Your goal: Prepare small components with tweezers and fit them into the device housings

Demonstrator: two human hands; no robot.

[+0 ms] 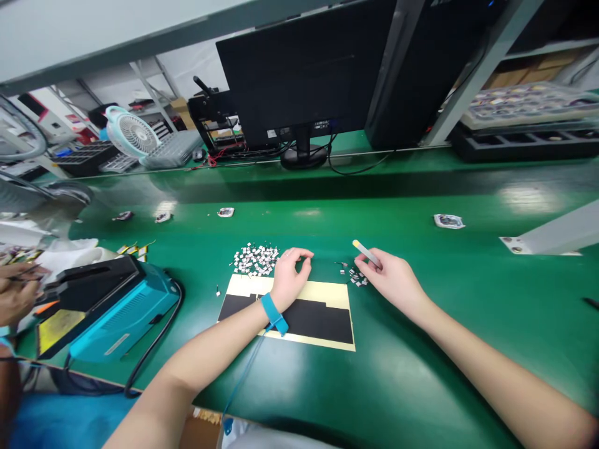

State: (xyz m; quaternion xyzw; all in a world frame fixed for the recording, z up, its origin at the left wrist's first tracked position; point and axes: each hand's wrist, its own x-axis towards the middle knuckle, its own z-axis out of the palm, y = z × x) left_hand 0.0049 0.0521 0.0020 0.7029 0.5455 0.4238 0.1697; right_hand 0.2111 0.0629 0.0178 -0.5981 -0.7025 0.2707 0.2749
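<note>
My left hand (291, 274) is over the upper edge of a pale yellow sheet with black strips (322, 317). Its fingers are bent, thumb and fingertips slightly apart, with nothing visible between them. A blue strap with a cord (274, 313) circles that wrist. Just left of these fingers is a pile of small white pieces with dark ends (255, 259). My right hand (386, 272) is closed around a thin, flat grey stick with a yellow tip (367, 252), pointing up and left. Beside its fingertips lies a smaller group of white pieces (358, 277).
At left stands a teal and black machine (124, 318) with a black cable; another person's hand (19, 290) is beyond it. A monitor (309, 75) stands at the back. Small packaged parts (449, 221) are spread across the green bench. A grey metal post (561, 231) is at right.
</note>
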